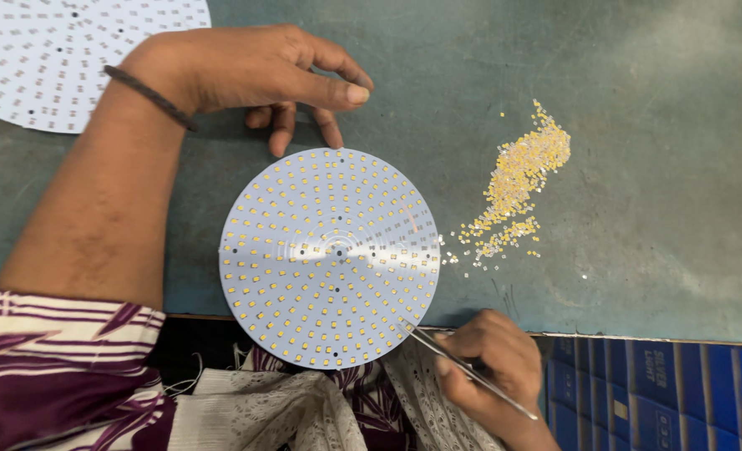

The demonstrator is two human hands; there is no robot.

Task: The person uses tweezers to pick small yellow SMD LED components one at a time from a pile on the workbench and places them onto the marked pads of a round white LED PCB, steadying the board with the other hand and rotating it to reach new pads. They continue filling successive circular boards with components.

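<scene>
White round board (330, 257) lies between both hands, the yellow chip heap (517, 188) off to its right. Right hand (492, 359), nearer, pinches tweezers (463, 367) at the board's near edge; left hand (262, 71) rests loosely curled, empty, beyond it.

Table (638, 125): round board (331, 257) at centre, overhanging near edge; chip pile (517, 188) at its 2 o'clock; second board (62, 54) at 10 o'clock; boxes (663, 392) at 4 o'clock.
</scene>
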